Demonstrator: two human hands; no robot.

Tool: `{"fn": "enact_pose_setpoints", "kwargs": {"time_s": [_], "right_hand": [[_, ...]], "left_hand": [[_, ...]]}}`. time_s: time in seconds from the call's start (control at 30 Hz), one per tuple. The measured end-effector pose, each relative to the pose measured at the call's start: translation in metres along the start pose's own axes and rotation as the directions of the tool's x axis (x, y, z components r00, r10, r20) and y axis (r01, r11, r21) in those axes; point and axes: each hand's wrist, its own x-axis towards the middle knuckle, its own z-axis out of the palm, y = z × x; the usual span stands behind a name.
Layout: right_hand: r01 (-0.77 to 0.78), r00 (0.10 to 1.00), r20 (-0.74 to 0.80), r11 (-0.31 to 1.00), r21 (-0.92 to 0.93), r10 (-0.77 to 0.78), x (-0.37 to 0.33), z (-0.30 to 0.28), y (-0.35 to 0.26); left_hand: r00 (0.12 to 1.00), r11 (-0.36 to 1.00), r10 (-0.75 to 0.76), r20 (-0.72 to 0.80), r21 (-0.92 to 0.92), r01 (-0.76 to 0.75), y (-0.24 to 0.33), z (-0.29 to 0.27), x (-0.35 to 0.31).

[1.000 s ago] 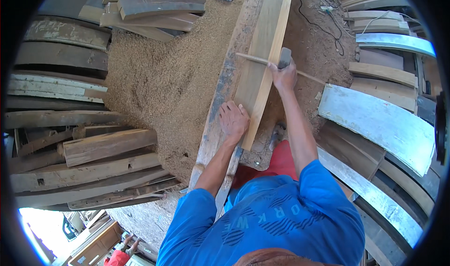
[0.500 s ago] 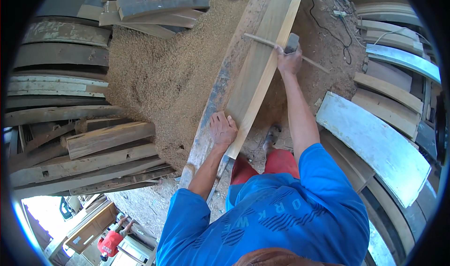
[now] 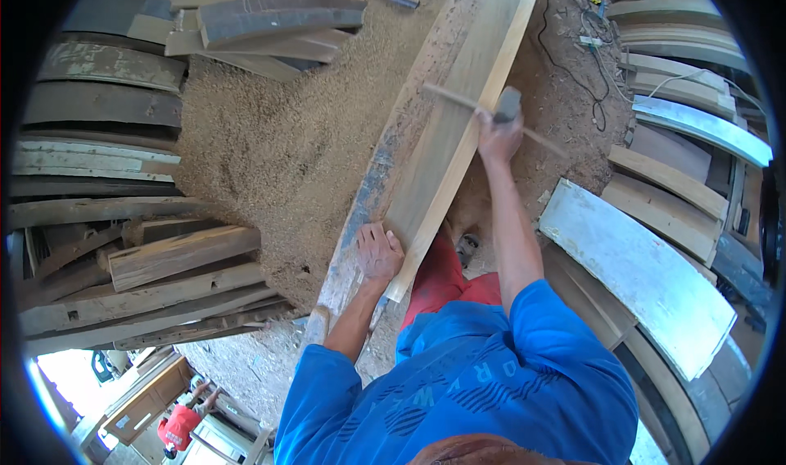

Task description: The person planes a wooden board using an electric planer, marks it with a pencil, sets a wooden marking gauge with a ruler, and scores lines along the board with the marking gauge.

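Note:
A long pale board (image 3: 446,129) lies lengthwise on a thick, weathered beam (image 3: 385,158). My left hand (image 3: 380,252) rests palm down near the board's close end, over its left edge, with its fingers laid out and the thumb apart. At the board's right edge, farther along, my right hand (image 3: 499,137) grips what looks like a wooden marking gauge (image 3: 509,105): a grey block with a thin rod. The rod crosses over the board to the left and sticks out to the right, blurred by motion. My fingers partly hide where rod and block meet.
Sawdust (image 3: 254,137) covers the ground left of the beam. Stacked planks (image 3: 106,97) line the left side; more boards and a whitish slab (image 3: 639,273) lie at the right. A black cable (image 3: 565,80) snakes over the ground. A person in red (image 3: 178,426) works far off, lower left.
My right hand and the marking gauge have come slightly nearer along the board. My left hand keeps its place on the board; the whole view has shifted a little.

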Motion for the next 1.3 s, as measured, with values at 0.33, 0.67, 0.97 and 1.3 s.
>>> {"fn": "enact_pose_setpoints", "kwargs": {"time_s": [0.33, 0.67, 0.97, 1.3], "right_hand": [[-0.042, 0.999, -0.021, 0.998, -0.048, 0.042, 0.076, -0.007, -0.026], [0.087, 0.993, -0.079, 0.995, 0.052, -0.083, 0.083, 0.017, -0.007], [0.015, 0.997, -0.069, 0.999, -0.048, -0.019, 0.182, 0.02, -0.029], [0.156, 0.958, -0.245, 0.988, 0.012, -0.148, 0.176, 0.036, -0.004]], "left_hand": [[0.996, 0.997, 0.067, 0.066, -0.043, -0.065, 0.018, 0.008, 0.043], [0.998, 0.992, -0.028, -0.051, -0.124, 0.021, 0.163, 0.055, 0.26], [0.998, 0.995, 0.019, -0.065, -0.096, -0.025, 0.161, 0.063, 0.26], [0.999, 0.995, 0.0, -0.041, -0.099, -0.004, 0.166, 0.06, 0.262]]}}
